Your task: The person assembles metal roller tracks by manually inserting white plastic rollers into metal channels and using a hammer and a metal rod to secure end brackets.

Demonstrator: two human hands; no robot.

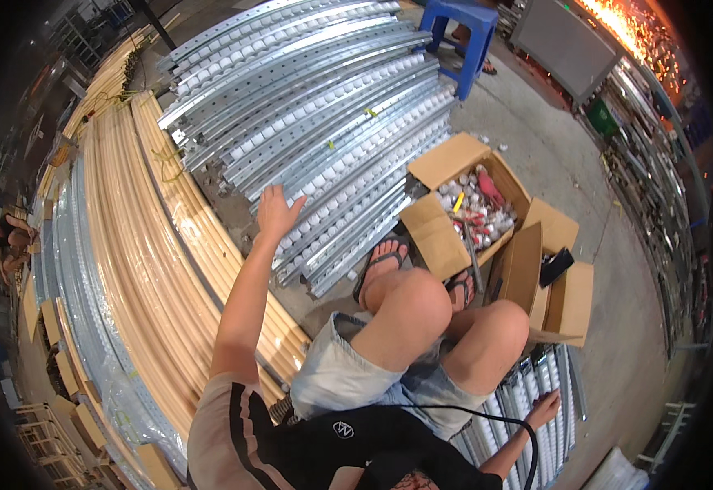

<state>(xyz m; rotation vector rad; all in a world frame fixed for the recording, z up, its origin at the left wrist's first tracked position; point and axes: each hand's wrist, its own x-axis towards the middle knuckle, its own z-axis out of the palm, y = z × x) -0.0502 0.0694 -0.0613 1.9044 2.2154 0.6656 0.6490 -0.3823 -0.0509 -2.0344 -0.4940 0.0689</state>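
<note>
My left hand (277,214) is stretched forward over the near left ends of a wide stack of metal roller tracks (332,155). Its thumb stands apart from the fingers, and I see nothing held in it. These tracks are silver channels, many with rows of white rollers. Down at my right side, my right hand (546,408) is closed at the edge of a roller track (528,392) in a second, smaller group. Part of that grip is hidden by the hand itself.
An open cardboard box (519,200) holds white rollers and a red-handled tool. Beside it stands another open box (515,261). A blue plastic stool (475,41) is beyond the tracks. Long cream pipes (128,245) lie at left. Sparks (617,24) fly at far right. A black cable (487,414) crosses my lap.
</note>
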